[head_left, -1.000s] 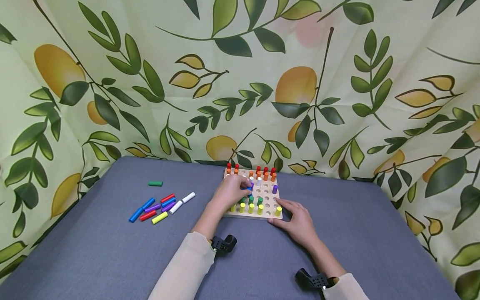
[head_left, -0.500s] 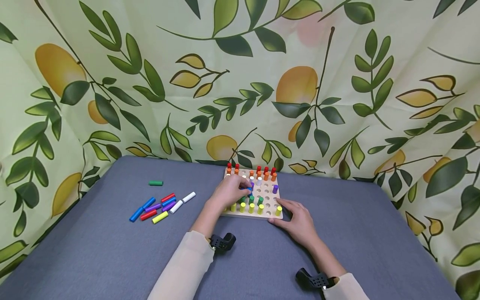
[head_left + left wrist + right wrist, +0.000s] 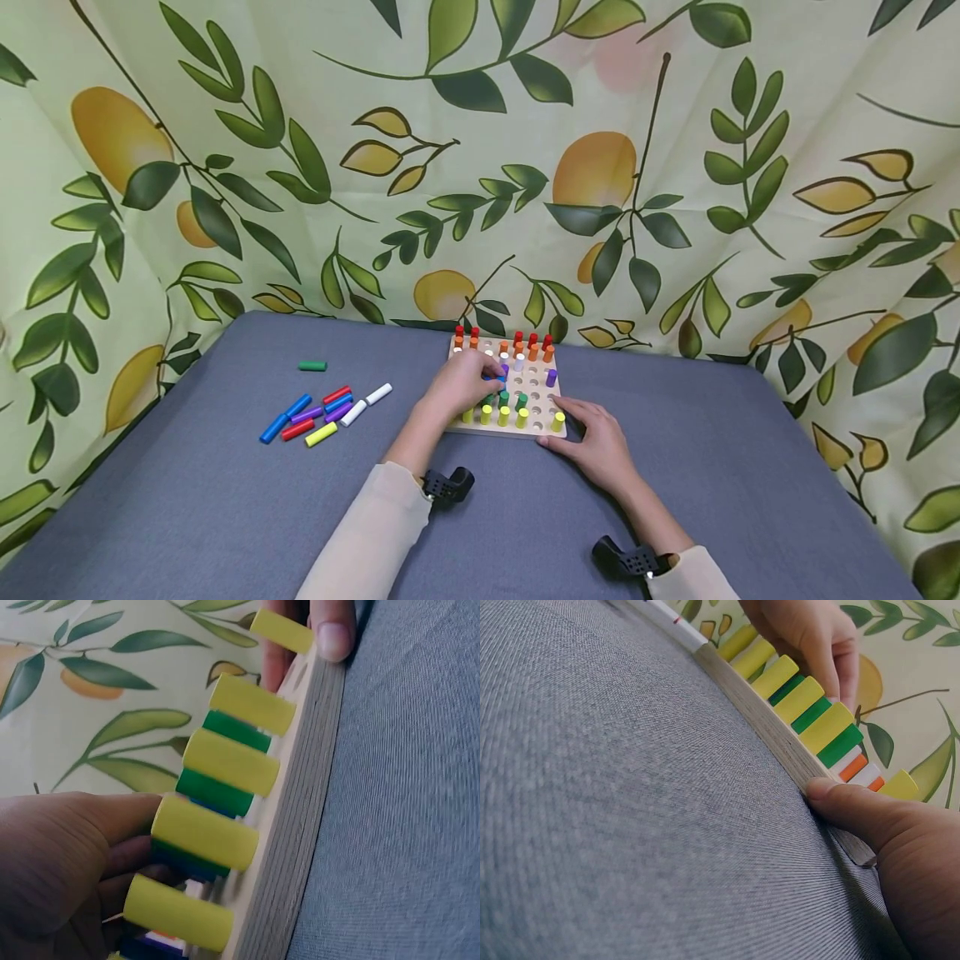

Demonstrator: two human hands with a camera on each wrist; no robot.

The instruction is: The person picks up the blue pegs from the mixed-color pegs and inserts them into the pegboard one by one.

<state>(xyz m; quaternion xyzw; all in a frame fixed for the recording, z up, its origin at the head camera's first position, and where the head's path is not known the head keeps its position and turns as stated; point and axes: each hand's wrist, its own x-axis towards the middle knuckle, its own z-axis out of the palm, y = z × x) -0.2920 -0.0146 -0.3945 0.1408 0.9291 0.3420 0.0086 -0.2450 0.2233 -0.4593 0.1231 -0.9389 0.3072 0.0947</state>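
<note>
A pale wooden pegboard (image 3: 294,795) lies on the grey-blue cloth, partly filled with rows of coloured pegs. Yellow pegs (image 3: 522,418) stand along its front row with green pegs (image 3: 522,402) behind. Farther back are purple (image 3: 552,377), white (image 3: 519,363), orange (image 3: 549,354) and red pegs (image 3: 547,340). My left hand (image 3: 463,385) reaches over the board's left side and pinches a blue peg (image 3: 501,382) near the middle; the peg's lower end is hidden. My right hand (image 3: 596,442) grips the board's front right corner, thumb at the front edge, fingers along the right side.
Left of the board lies a loose group of blue, red, purple, white and yellow pegs (image 3: 321,435). A single green peg (image 3: 312,366) lies behind them. A leaf-patterned curtain (image 3: 495,233) hangs at the table's far edge. Each wrist wears a black camera band (image 3: 448,485).
</note>
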